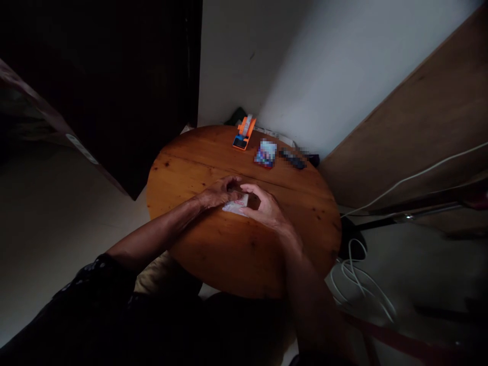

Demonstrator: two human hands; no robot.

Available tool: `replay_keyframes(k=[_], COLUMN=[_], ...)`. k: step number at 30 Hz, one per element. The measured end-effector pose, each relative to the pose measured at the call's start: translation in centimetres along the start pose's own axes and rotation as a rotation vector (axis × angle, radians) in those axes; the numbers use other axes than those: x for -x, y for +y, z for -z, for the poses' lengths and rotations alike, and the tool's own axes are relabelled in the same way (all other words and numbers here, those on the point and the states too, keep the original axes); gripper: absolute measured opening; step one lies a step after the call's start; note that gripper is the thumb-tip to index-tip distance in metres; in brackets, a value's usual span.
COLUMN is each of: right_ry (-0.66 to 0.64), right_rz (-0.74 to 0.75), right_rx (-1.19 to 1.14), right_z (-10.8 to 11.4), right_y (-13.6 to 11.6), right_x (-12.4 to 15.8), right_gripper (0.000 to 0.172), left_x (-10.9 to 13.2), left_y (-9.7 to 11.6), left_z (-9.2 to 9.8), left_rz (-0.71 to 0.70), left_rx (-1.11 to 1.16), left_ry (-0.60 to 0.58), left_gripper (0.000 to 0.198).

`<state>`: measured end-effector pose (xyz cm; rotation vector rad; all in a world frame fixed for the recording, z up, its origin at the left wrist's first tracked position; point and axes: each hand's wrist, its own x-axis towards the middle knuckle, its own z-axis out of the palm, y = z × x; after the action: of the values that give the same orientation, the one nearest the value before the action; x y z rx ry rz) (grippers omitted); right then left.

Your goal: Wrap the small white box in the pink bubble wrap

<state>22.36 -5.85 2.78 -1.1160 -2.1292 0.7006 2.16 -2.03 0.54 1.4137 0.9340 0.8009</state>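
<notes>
A small whitish packet or box with faint reddish print (237, 205) is between my two hands, low over the middle of the round wooden table (247, 264). My left hand (219, 193) curls over its far left side, its fingers bent and partly hiding it. From the right, my right hand (266, 208) grips the packet's right side, with the thumb at the near edge and the fingers arched over the far side. I cannot tell whether the packet rests on the wood or is slightly lifted.
Toward the table's back stand an orange tape dispenser (244, 133), a blurred white, blue and red pack (266, 153) and a blurred dark object (293, 158). The wall rises behind. A pale cable (353, 274) coils on the floor at right; a dark door (125, 91) is at left.
</notes>
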Motion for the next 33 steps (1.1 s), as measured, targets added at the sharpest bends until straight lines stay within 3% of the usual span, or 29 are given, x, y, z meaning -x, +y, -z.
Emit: replay_keyframes(k=[7, 12, 18, 33], right_ry=[-0.017, -0.033, -0.023, 0.024], right_rz=[-0.05, -0.046, -0.031, -0.014], right_rx=[-0.006, -0.063, -0.076, -0.031], right_z=[0.1, 0.3, 0.5, 1.0], right_y=[-0.6, 0.0, 0.3, 0.2], right_x=[0.1, 0.2, 0.2, 0.0], right_gripper=[0.052, 0.059, 0.063, 0.034], left_x=[0.0, -0.3, -0.7, -0.4], left_y=[-0.6, -1.1, -0.5, 0.2], left_z=[0.8, 0.9, 1.7, 1.9], left_rz=[-0.016, -0.049, -0.017, 0.009], left_rx=[0.087, 0.254, 0.463, 0.356], left_ry=[-0.095, -0.081, 0.051, 0.089], left_gripper=[0.068, 0.057, 0.04, 0.029])
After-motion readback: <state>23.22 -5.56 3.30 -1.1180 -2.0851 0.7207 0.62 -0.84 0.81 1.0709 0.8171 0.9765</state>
